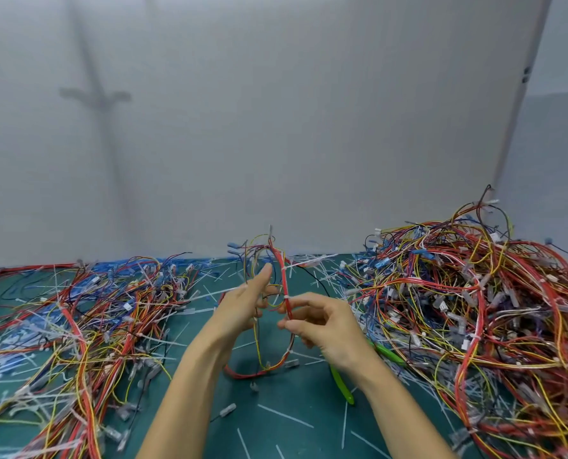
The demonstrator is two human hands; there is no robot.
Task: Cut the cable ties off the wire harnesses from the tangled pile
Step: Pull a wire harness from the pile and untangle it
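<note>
Two white plastic cable ties (pixel 286 297) ring the thin red-and-yellow wire harness (pixel 283 279), which is held up at frame centre, a bit below the middle. Its red trunk runs approx. vertical. The lower tie sits right at the index tip of the right hand (pixel 319 326); the upper one is a little above, tail sticking out to the right.

R thumb + index are closed in a pinch on the trunk just under the lower tie, other fingers loosely curled. So the R hand is the nearer one, w/ the ties directly above its fingertips.

The left hand (pixel 242 303) is left of the trunk, thumb straight up, fingers curled into the harness's thinner yellow loops, gripping them.

Green-handled cutters (pixel 342 382) poke out under the R wrist, lower right of centre. Can't tell if they're in the palm or lying on the teal cutting mat (pixel 276 432). Prob. the next cut means bringing the blades up to that lower tie, across the trunk.

White cut-off tie strips (pixel 285 415) litter the mat. A big tangled pile of coloured wires (pixel 474 309) fills the right side; a flatter spread of wires (pixel 93 319) lies at left.
</note>
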